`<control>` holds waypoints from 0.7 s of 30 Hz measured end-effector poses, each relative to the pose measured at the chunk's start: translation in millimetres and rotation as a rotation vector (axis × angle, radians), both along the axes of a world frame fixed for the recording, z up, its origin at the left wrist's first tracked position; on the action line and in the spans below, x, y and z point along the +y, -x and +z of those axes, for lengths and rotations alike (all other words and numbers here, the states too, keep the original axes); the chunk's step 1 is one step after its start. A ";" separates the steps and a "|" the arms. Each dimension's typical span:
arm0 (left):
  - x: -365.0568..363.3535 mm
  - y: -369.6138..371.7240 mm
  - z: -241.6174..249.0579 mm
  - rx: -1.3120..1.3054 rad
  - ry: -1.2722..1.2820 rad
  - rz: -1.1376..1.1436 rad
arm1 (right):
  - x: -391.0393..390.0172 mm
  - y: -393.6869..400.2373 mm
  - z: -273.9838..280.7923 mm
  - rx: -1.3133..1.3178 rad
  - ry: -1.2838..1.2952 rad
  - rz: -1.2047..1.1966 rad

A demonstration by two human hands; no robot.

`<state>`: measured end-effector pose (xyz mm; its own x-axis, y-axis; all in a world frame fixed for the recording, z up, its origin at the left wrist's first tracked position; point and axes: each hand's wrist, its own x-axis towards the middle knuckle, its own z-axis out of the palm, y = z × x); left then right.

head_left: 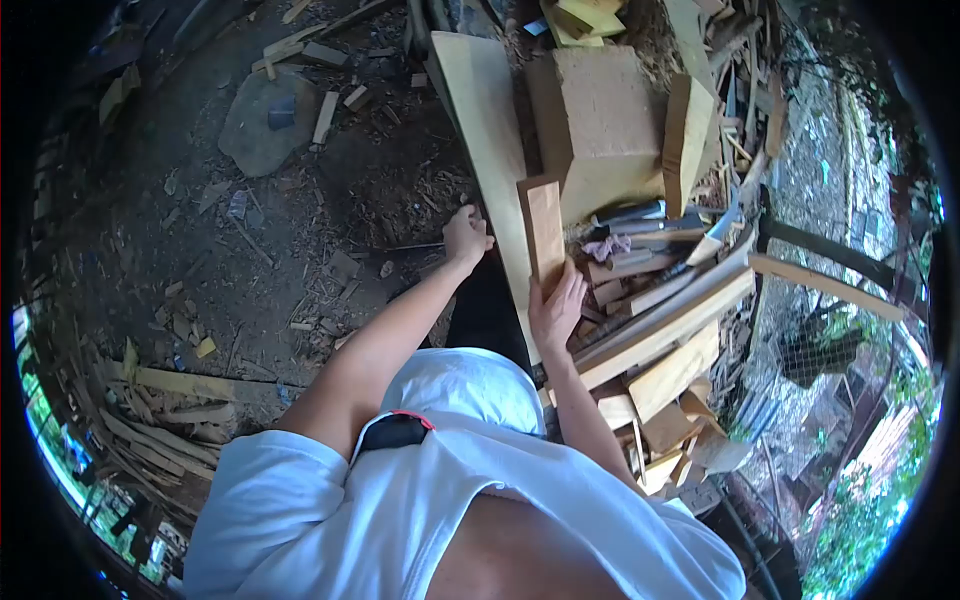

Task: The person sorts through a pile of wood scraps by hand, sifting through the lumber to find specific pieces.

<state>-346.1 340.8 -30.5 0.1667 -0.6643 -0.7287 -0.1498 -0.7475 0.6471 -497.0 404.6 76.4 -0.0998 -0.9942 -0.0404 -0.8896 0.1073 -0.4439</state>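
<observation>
My right hand [558, 305] grips the near end of a short reddish-brown wooden block [545, 228], thumb on its left side and fingers on its right. The block lies lengthwise over the right edge of a long pale board [480, 110], which runs away from my body. My left hand [467, 238] is curled closed beside the board's left edge, left of the block and apart from it. Whatever it holds is hidden by the fingers; a thin dark line shows just left of it, too unclear to name.
A large wooden block [612, 110] stands beyond the board at the right, with an upright timber piece [687, 140] against it. Several tools, including a blade [718, 235], lie near stacked planks [660, 325]. A flat round stump [262, 125] sits on the chip-strewn ground at left.
</observation>
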 end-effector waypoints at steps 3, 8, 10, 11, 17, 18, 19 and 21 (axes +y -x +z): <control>9.0 -12.2 9.8 0.292 -0.018 0.286 | 24.1 -6.5 -29.1 0.067 -0.087 0.028; 29.2 2.7 8.3 -0.220 0.317 -0.185 | 18.4 -2.4 -55.2 0.185 -0.109 0.179; 29.0 14.7 21.0 -0.353 0.367 -0.305 | 13.6 -1.4 -62.6 0.209 -0.110 0.253; 23.2 20.3 22.8 -0.343 0.338 -0.312 | 7.1 1.6 -67.7 0.241 -0.121 0.336; -65.7 9.9 14.2 -0.516 0.532 -0.025 | -99.1 -49.6 -65.1 0.248 -0.101 0.375; -88.9 1.1 17.7 -0.568 0.539 -0.013 | -122.6 -60.8 -61.4 0.249 -0.087 0.377; -112.1 -7.8 14.3 -0.607 0.533 0.006 | -145.5 -71.7 -59.1 0.248 -0.075 0.380; -158.6 -25.6 13.0 -0.652 0.514 0.026 | -186.9 -90.2 -65.1 0.274 -0.005 0.374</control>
<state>-320.4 182.2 -17.5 0.4699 -0.8784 -0.0874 -0.5999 -0.3904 0.6983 -406.8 217.7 11.3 0.2579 -0.9638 -0.0673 -0.9522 -0.2417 -0.1870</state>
